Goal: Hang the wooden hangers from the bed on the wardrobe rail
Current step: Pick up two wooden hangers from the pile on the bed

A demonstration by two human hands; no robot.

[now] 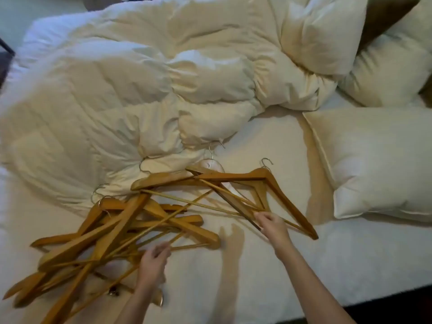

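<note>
Several wooden hangers with metal hooks lie tangled on the white bed sheet (268,265). The main pile of hangers (112,232) spreads over the lower left. One hanger (275,185) lies apart to the right, its hook pointing toward the pillows. My right hand (272,224) is closed around the thin lower bars of that right-hand hanger. My left hand (153,263) pinches a thin bar at the near edge of the pile. The wardrobe rail is out of sight.
A rumpled white duvet (131,90) covers the far left of the bed and touches the pile's hooks. Pillows (383,160) lie at the right, with more (322,31) stacked behind. The bed's near edge (350,298) runs along the lower right.
</note>
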